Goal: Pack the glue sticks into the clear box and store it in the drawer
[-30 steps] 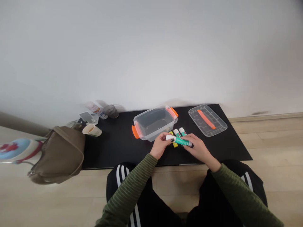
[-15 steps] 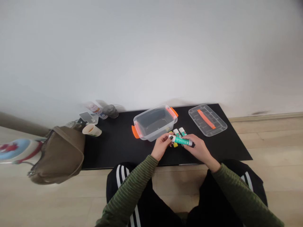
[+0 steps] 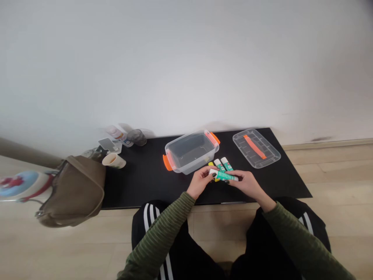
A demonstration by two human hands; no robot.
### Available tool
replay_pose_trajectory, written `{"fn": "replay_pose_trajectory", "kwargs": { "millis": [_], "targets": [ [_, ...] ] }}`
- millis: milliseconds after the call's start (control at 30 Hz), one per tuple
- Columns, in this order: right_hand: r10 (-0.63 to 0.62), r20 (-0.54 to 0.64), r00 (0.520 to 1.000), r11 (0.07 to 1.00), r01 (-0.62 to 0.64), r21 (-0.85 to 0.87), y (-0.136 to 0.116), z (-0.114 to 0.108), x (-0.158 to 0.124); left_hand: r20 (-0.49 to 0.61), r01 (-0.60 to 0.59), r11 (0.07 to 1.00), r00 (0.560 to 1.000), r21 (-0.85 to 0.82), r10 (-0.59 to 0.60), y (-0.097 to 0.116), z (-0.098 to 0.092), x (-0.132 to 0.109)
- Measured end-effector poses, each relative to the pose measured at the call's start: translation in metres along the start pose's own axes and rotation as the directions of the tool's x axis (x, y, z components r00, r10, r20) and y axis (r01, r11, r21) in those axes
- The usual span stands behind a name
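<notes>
Both hands hold one green glue stick (image 3: 223, 175) crosswise just above the black mat (image 3: 145, 179). My left hand (image 3: 200, 181) pinches its white cap end, and my right hand (image 3: 247, 182) grips the other end. Behind the hands, two more green glue sticks (image 3: 223, 163) and a yellow one (image 3: 210, 164) lie on the mat. An empty clear plastic box (image 3: 190, 151) with orange latches stands just beyond them.
The box's clear lid (image 3: 256, 147) with an orange handle lies at the mat's right rear. A paper cup (image 3: 113, 160), bottles (image 3: 119, 135) and small items crowd the left rear corner. A brown bag (image 3: 72, 190) sits on the floor at left. My crossed legs are below the mat's near edge.
The glue stick and both hands have dropped slightly lower and nearer to me. The hold on its two ends is unchanged.
</notes>
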State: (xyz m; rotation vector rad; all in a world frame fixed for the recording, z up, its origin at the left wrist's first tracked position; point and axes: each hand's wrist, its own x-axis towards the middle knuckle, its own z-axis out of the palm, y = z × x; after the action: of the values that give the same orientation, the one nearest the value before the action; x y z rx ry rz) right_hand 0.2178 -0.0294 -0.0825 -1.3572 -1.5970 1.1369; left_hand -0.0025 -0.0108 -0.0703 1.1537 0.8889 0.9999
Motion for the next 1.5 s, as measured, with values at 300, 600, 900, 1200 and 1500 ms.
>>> {"fn": "replay_pose_trajectory", "kwargs": {
  "millis": [300, 600, 900, 1200, 1500],
  "targets": [
    [0.072, 0.145, 0.987, 0.983, -0.095, 0.155, -0.007, 0.002, 0.005, -0.031, -0.028, 0.999, 0.999, 0.041, 0.03, 0.003, -0.002, 0.001],
    [-0.037, 0.17, 0.985, 0.985, 0.064, -0.158, -0.026, 0.015, 0.003, -0.133, -0.262, 0.895, 0.935, 0.36, 0.328, 0.02, -0.009, -0.005],
    [-0.06, 0.038, 0.997, 0.998, 0.061, -0.033, -0.027, 0.032, 0.008, -0.776, 0.174, 0.887, 0.574, 0.427, 0.26, 0.053, -0.132, 0.035],
    [-0.122, -0.072, 0.99, 0.992, 0.124, 0.02, -0.096, 0.075, 0.069, -0.776, -0.049, 0.999, 0.63, -0.01, 0.023, 0.035, -0.122, 0.042],
    [0.174, 0.235, 0.956, 0.738, 0.031, -0.674, -0.128, 0.151, 0.122, -0.792, -0.148, 0.987, 0.596, 0.059, 0.137, 0.038, -0.103, 0.018]
  ]
}}
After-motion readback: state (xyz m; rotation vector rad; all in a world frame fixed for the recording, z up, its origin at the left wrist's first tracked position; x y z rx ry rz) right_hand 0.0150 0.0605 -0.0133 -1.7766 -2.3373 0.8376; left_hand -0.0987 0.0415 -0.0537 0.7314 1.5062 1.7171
